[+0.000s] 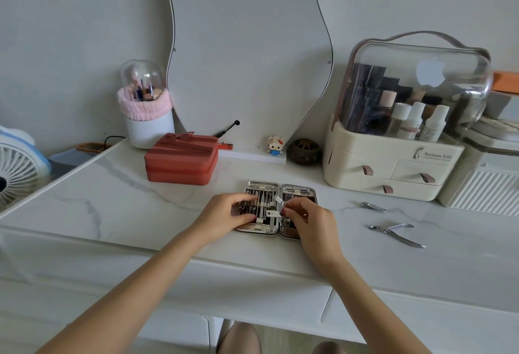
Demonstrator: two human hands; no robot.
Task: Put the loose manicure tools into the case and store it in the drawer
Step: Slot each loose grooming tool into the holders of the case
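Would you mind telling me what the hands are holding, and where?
The right hand pinches a nail clipper at its near end, over the open case. The left hand rests on the case's tools.

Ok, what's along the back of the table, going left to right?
Fan → brush holder → red box → toy figure → brown ball → makeup organizer.
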